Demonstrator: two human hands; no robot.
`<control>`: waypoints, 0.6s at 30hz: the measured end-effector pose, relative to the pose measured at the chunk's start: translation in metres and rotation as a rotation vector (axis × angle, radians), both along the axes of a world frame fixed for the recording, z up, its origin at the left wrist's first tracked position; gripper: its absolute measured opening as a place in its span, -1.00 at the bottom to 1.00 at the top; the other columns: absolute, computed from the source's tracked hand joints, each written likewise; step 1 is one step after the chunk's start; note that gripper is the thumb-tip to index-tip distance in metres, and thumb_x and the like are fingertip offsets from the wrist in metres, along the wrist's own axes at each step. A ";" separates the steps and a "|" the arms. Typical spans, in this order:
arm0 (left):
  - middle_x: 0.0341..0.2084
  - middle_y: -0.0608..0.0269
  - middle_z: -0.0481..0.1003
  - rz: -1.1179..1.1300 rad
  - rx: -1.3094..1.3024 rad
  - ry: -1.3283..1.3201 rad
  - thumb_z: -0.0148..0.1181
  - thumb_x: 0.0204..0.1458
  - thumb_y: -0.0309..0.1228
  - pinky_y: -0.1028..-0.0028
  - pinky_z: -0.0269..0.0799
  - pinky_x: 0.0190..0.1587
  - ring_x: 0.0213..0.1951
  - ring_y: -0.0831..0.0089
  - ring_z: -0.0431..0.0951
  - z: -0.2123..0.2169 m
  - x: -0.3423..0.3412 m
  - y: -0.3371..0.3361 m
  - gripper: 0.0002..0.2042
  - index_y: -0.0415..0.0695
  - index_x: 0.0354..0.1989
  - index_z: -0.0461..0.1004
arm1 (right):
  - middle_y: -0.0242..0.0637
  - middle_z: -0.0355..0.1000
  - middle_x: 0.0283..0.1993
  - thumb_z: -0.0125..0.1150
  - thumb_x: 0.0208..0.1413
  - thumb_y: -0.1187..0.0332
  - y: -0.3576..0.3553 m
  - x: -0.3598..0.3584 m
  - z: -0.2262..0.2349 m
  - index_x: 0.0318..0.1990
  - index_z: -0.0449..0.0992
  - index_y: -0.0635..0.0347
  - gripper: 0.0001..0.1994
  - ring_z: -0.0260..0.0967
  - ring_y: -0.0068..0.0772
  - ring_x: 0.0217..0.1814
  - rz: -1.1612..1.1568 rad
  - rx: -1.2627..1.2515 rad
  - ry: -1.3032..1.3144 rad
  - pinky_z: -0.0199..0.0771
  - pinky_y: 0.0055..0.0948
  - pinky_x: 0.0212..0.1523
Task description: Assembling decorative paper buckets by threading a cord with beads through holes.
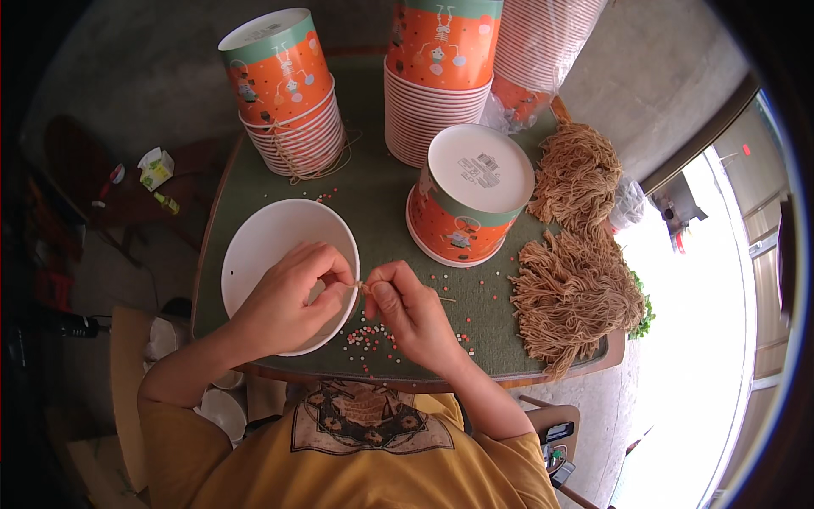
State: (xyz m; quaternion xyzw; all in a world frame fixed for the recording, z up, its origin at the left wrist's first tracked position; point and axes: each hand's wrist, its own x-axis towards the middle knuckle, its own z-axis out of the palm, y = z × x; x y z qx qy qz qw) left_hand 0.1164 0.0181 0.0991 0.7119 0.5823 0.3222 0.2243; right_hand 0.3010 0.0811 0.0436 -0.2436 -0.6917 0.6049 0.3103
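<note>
My left hand reaches over the open mouth of a white-lined paper bucket that has a small dark hole in its wall. Thumb and fingertips of this hand pinch a thin piece of tan twine. From the other side my right hand grips the same twine, thumb pressed against the fingers. The twine looks knotted or bunched between the hands, beside the bucket's right rim. A loose twine end sticks out past my right hand. How the strand runs inside my fingers is hidden.
Small orange and white paper dots lie scattered on the green tabletop. Behind stand orange bucket stacks and a plastic-wrapped stack. An upturned orange bucket stands right of centre, near bundles of brown twine.
</note>
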 end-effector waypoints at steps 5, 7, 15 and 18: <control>-0.41 0.17 0.41 0.012 -0.149 -0.185 0.12 0.07 -0.55 0.37 0.38 -0.23 -0.28 0.29 0.48 0.000 0.002 -0.001 -0.92 -0.22 -0.33 0.34 | -0.39 0.42 -0.39 -0.16 0.38 0.34 0.001 0.001 0.000 -0.13 0.34 0.24 -0.82 0.30 -0.67 -0.38 0.032 -0.085 0.026 0.34 -0.63 -0.37; -0.39 0.15 0.41 0.009 -0.119 -0.113 0.11 0.10 -0.54 0.36 0.37 -0.22 -0.29 0.28 0.46 -0.001 0.002 -0.001 -0.92 -0.22 -0.31 0.34 | -0.39 0.42 -0.35 -0.13 0.36 0.35 0.001 0.002 0.004 -0.13 0.33 0.25 -0.84 0.31 -0.68 -0.35 0.033 -0.139 0.025 0.36 -0.64 -0.34; -0.32 0.12 0.38 -0.050 -0.077 -0.092 0.02 0.15 -0.56 0.34 0.32 -0.15 -0.24 0.25 0.40 -0.005 -0.002 -0.001 -0.96 -0.23 -0.27 0.31 | -0.39 0.43 -0.39 0.11 0.22 0.45 0.001 0.001 -0.007 -0.19 0.35 0.31 -0.88 0.33 -0.70 -0.40 -0.028 -0.010 0.035 0.39 -0.61 -0.36; -0.32 0.13 0.38 -0.036 -0.110 -0.126 0.00 0.16 -0.55 0.35 0.32 -0.14 -0.24 0.25 0.40 -0.005 -0.002 -0.001 -0.96 -0.23 -0.27 0.30 | -0.43 0.40 -0.37 0.11 0.21 0.48 0.002 0.003 -0.008 -0.22 0.35 0.31 -0.90 0.33 -0.71 -0.35 -0.023 -0.044 -0.024 0.39 -0.63 -0.30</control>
